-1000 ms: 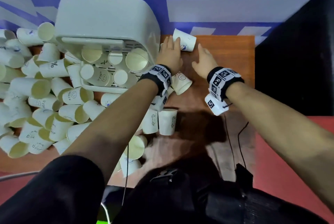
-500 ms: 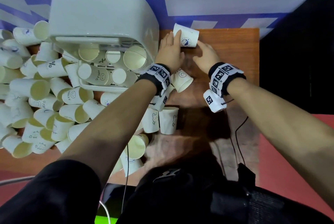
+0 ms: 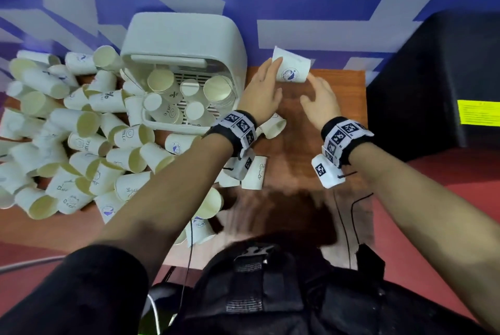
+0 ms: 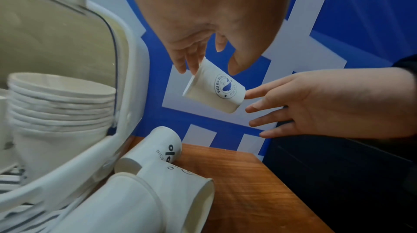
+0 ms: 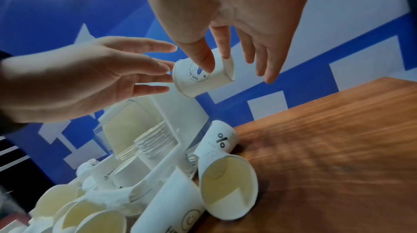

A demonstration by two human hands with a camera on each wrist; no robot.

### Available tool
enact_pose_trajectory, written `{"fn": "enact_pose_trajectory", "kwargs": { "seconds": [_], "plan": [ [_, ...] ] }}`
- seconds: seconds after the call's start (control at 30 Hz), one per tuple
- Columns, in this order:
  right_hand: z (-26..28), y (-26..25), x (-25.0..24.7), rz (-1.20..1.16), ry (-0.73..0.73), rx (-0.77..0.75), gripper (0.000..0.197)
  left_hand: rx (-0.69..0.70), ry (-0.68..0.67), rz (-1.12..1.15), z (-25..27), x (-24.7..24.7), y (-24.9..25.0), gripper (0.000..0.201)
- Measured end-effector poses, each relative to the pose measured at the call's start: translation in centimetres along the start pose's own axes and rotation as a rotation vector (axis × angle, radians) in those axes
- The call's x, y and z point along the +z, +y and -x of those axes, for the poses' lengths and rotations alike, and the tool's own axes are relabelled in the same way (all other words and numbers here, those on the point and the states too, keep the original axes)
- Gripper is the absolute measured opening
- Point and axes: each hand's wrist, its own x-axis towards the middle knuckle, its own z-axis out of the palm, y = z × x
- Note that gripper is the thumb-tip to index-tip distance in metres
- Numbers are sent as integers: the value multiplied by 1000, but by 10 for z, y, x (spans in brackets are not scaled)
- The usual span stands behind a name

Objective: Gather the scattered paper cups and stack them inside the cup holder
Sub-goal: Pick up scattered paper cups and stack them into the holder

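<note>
Paper cups lie heaped on their sides at about 9 o'clock of the head view, covering the left of the desk; from there none can nest without being picked up and turned. At 11 o'clock stands the white cup holder, its open front facing the person, with a nested stack upright inside and a few loose cups beside it. Just right of the holder, at 12 o'clock, the whale-logo cup is held off the desk, tilted on its side. The left hand touches its rim end with nearly straight fingers, thumb apart. The right hand pinches the cup near its base between thumb and forefinger, the other fingers spread. I judge the two hands are turning it mouth-up for the stack.
</note>
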Motion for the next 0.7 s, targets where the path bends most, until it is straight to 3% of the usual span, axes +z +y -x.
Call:
{"fn": "enact_pose_trajectory", "kwargs": {
  "seconds": [0.17, 0.4, 0.6, 0.7],
  "plan": [
    [29, -22, 5, 32, -46, -93, 58, 38, 113, 79, 42, -28, 5, 62],
    [55, -70, 28, 34, -133, -245, 57, -40, 155, 27, 87, -69, -1, 68],
    [68, -106, 30, 39, -171, -363, 62, 0, 111, -90, 117, -104, -20, 70],
    [73, -122, 36, 52, -214, -441, 63, -50, 140, -32, 128, -116, -31, 64]
  ]
}}
